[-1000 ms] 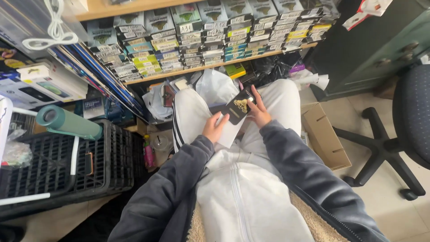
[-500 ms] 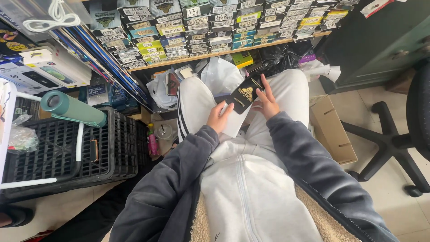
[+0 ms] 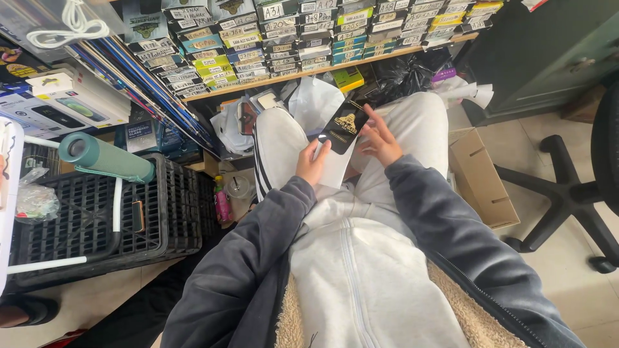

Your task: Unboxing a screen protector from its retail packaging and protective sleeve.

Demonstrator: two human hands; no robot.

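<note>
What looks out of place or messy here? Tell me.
Under the shelf, plastic bags and crumpled paper lie heaped on the floor. The black packet in the left hand and right hand looks intact.

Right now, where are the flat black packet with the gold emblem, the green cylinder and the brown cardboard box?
flat black packet with gold emblem [image 3: 345,125], head view, on its gold emblem.
green cylinder [image 3: 106,158], head view, middle of its side.
brown cardboard box [image 3: 485,183], head view, on its side panel.

Crate [image 3: 97,212] left of lap, box [image 3: 480,180] right, shelf [image 3: 335,67] ahead
</note>
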